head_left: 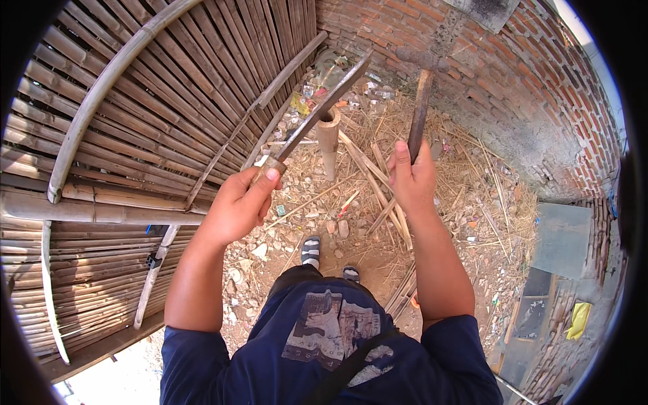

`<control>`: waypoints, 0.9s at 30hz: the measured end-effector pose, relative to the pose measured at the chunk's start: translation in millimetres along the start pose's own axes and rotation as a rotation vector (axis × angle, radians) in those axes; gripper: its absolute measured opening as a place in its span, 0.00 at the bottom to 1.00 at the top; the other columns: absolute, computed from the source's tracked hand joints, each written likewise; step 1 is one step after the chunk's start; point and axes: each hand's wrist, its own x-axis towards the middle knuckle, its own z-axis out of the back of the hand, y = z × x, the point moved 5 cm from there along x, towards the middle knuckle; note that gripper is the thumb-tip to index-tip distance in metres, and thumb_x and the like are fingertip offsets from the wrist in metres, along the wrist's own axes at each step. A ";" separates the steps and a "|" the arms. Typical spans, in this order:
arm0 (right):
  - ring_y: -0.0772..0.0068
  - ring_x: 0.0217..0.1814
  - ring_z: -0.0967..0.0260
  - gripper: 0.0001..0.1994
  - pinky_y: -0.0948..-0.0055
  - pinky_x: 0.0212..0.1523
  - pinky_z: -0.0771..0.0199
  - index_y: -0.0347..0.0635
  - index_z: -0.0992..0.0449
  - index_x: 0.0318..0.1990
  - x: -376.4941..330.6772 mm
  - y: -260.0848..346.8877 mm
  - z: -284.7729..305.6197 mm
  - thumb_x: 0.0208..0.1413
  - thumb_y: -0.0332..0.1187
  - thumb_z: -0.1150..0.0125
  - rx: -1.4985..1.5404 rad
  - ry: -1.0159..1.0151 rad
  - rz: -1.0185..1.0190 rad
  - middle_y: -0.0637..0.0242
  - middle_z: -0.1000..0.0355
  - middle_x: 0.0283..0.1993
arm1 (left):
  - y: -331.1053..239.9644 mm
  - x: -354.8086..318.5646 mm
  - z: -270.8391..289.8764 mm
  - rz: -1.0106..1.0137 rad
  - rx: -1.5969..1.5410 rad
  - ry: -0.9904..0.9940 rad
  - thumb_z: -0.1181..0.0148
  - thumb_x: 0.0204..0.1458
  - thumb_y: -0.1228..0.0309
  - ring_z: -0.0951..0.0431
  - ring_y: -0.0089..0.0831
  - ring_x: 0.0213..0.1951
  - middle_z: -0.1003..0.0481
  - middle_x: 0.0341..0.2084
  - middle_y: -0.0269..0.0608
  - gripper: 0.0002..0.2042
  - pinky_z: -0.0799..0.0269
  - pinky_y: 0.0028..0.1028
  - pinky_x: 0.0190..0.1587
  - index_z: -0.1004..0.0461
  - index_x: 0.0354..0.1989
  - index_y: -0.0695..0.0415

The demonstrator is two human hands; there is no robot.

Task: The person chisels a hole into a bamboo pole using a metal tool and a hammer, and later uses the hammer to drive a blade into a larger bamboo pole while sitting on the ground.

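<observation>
My left hand (243,201) is closed around the handle of a long-bladed knife (322,108), its blade slanting up and away to the right. Beneath and beside the blade stands an upright bamboo post (328,143) with a hollow top; whether the blade touches its rim I cannot tell. In my right hand (413,177) is a hammer (421,108), gripped by its wooden handle. The hammer's head is raised at the top, against the brick wall behind, to the right of the blade tip and apart from it.
A slatted bamboo wall (155,101) runs along the left. Across the far and right sides rises a brick wall (526,101). Split bamboo strips (378,177), straw and litter cover the stony ground. A grey panel (561,239) leans at right, near a yellow cloth (578,320).
</observation>
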 end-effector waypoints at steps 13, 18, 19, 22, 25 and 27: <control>0.66 0.27 0.30 0.20 0.66 0.32 0.31 0.37 0.23 0.51 -21.7 149.4 75.1 0.71 0.48 0.41 -0.475 0.033 0.325 0.61 0.28 0.26 | 9.6 -17.2 -18.1 0.006 0.028 -0.101 0.45 0.69 0.49 0.32 0.19 0.17 0.32 0.15 0.28 0.23 0.36 0.27 0.23 0.25 0.36 0.61; 0.56 0.25 0.28 0.20 0.60 0.31 0.30 0.38 0.24 0.51 -9.1 129.5 68.8 0.70 0.49 0.41 -0.752 0.266 0.185 0.53 0.27 0.25 | 12.9 -20.9 -19.1 0.003 0.029 -0.141 0.46 0.69 0.48 0.32 0.19 0.18 0.32 0.16 0.29 0.24 0.35 0.28 0.24 0.25 0.35 0.61; 0.55 0.25 0.28 0.20 0.59 0.31 0.30 0.38 0.24 0.51 -8.9 135.9 73.8 0.70 0.49 0.41 -0.668 0.180 0.256 0.53 0.27 0.25 | 13.0 -22.1 -19.7 0.013 0.010 -0.137 0.46 0.69 0.48 0.32 0.19 0.19 0.32 0.16 0.29 0.24 0.35 0.28 0.24 0.25 0.35 0.61; 0.53 0.26 0.28 0.21 0.59 0.31 0.30 0.38 0.24 0.51 -14.5 155.0 83.4 0.70 0.49 0.42 -0.459 -0.011 0.401 0.51 0.27 0.25 | 14.0 -22.7 -25.7 0.016 -0.010 -0.136 0.47 0.70 0.47 0.34 0.18 0.17 0.35 0.14 0.28 0.25 0.38 0.24 0.22 0.25 0.38 0.62; 0.56 0.25 0.28 0.21 0.60 0.31 0.30 0.36 0.25 0.51 -11.4 158.4 71.7 0.71 0.49 0.43 -0.481 -0.004 0.420 0.53 0.27 0.25 | 17.5 -21.6 -29.7 -0.010 0.020 -0.127 0.48 0.70 0.47 0.36 0.17 0.16 0.36 0.13 0.27 0.25 0.39 0.23 0.21 0.25 0.40 0.62; 0.60 0.25 0.28 0.22 0.62 0.30 0.30 0.35 0.25 0.51 -5.1 137.7 56.7 0.71 0.49 0.44 -0.648 0.118 0.404 0.55 0.27 0.25 | 17.4 -21.4 -32.0 -0.028 0.038 -0.121 0.48 0.70 0.47 0.36 0.17 0.16 0.35 0.13 0.27 0.24 0.38 0.23 0.21 0.26 0.40 0.61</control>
